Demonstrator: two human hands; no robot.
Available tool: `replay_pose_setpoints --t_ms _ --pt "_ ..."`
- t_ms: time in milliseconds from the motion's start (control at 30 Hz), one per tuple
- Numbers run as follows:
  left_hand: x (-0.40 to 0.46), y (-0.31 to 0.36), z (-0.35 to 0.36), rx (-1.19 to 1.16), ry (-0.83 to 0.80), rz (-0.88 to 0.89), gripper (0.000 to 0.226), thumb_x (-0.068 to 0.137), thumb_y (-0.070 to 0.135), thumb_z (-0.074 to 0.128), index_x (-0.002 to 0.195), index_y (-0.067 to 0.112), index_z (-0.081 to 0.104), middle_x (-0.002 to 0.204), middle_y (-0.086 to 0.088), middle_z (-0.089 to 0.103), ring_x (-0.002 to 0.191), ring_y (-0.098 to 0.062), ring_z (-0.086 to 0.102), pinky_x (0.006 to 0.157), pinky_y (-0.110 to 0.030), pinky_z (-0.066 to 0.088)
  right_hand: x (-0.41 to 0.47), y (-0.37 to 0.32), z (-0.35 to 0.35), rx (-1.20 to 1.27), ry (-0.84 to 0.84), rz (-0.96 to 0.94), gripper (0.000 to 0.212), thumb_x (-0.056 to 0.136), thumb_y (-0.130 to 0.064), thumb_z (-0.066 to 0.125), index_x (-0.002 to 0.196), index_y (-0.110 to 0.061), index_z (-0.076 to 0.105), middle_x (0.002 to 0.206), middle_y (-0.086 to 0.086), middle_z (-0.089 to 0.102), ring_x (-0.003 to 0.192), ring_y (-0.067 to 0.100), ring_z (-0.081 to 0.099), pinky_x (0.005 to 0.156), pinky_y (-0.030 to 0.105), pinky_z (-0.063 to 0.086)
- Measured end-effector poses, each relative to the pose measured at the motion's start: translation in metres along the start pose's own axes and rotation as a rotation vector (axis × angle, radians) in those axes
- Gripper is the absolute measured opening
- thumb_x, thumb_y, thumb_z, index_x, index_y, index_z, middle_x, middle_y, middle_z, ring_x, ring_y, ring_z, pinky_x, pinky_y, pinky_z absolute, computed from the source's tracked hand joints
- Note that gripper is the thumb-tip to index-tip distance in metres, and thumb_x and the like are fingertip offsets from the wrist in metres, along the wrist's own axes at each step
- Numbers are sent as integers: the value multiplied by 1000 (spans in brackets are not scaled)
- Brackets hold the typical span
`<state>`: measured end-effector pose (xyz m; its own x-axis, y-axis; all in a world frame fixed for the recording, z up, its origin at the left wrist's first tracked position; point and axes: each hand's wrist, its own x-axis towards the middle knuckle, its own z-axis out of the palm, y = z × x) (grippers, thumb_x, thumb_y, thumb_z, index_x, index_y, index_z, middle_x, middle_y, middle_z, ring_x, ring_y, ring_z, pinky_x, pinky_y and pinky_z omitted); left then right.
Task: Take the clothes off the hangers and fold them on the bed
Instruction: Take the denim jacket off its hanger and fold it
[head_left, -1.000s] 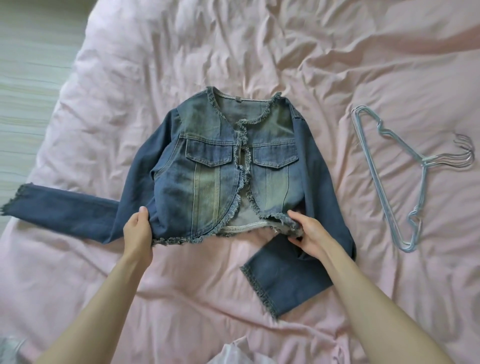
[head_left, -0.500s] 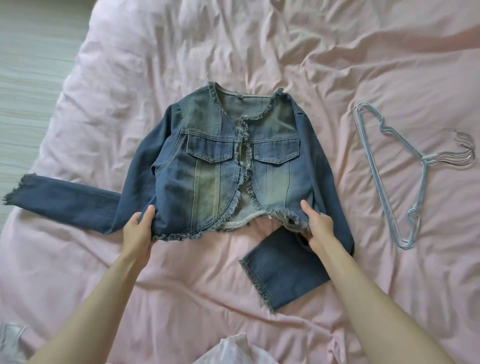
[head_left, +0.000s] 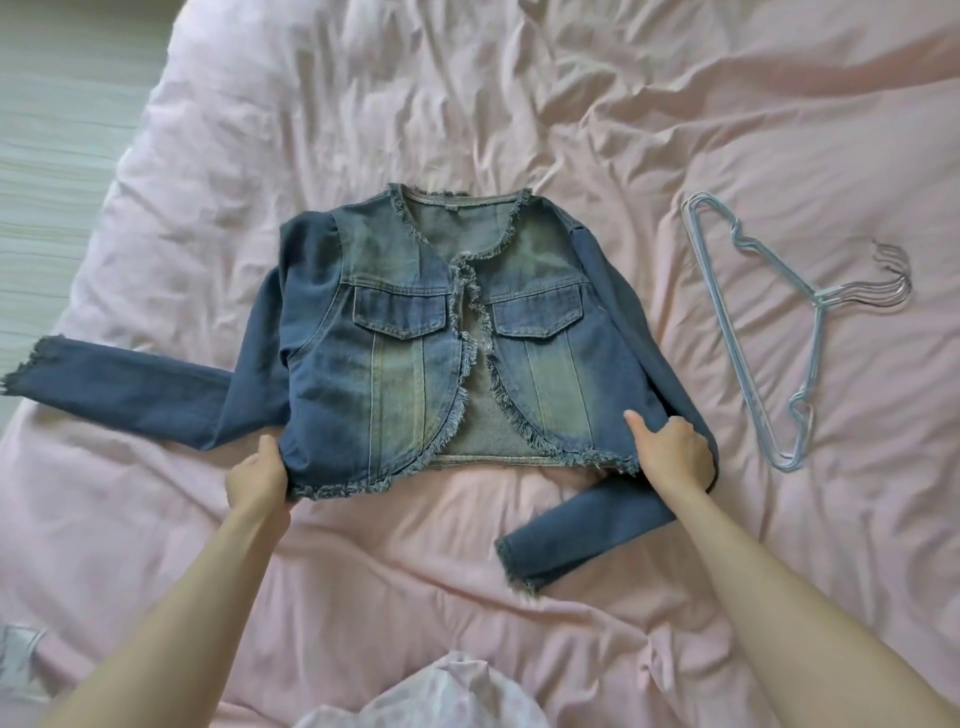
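Observation:
A cropped blue denim jacket (head_left: 395, 364) with frayed edges lies front-up in the middle of the pink bed (head_left: 675, 104). Its left sleeve stretches out toward the bed's left edge; its right sleeve bends down and inward below the hem. My left hand (head_left: 258, 475) pinches the hem's lower left corner. My right hand (head_left: 670, 449) grips the hem's lower right corner, thumb lying on the denim. Both front panels lie flat and spread apart.
A stack of thin metal hangers (head_left: 810, 332) lies on the sheet to the jacket's right. Pale pink-white fabric (head_left: 447, 696) shows at the bottom edge. The floor (head_left: 57, 130) runs along the bed's left side.
Both hands have pulled the hem corners outward, so the jacket's front panels now lie wider and flatter. The right hand shifted right along the hem.

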<state>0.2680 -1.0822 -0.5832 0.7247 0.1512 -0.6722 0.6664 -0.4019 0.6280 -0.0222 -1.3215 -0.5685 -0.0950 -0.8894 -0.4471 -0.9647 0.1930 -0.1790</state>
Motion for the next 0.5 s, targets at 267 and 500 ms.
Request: replay_pose_setpoints --t_ms 267,500 --pt "4 -26 -14 340 39 114 47 95 44 44 84 1 60 96 -17 60 83 -28 53 75 -36 47 -10 7 2 -10 -17 -6 47 93 -34 53 123 2 46 128 22 53 116 39 52 89 42 43" --pt "15 -31 -18 660 -190 608 40 88 29 63 124 16 57 121 -10 61 112 -29 54 99 -43 42 -12 9 25 -133 60 -237 69 93 -28 52 148 -5 16 149 15 29 136 32 29 107 45 29"
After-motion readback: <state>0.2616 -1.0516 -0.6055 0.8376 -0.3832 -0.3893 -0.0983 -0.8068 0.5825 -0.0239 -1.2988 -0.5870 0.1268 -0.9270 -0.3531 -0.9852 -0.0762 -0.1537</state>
